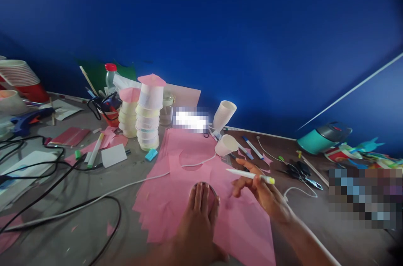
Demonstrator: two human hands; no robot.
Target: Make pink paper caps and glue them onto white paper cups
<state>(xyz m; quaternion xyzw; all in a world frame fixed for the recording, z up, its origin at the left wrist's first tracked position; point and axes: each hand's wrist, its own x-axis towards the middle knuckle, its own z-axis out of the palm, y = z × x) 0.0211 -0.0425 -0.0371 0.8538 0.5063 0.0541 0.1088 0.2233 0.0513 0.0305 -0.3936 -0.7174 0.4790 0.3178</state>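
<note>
My left hand (198,215) lies flat, fingers together, on a round dark-rimmed object (215,192) that rests on a stack of pink paper sheets (185,161). Most of that round thing is hidden under my fingers. My right hand (262,192) hovers just right of it and holds a white marker with a yellow cap (250,175), its tip pointing left over the pink paper. A semicircle notch shows in the pink paper above my left hand.
Two stacks of plastic cups (147,115) topped with pink paper stand behind the sheets. Two paper cups (226,145) lie tipped over. Black and white cables (63,211) cross the table at left. Scissors (302,172), markers (94,150), a glue gun (27,120) and a teal container (321,136) lie around.
</note>
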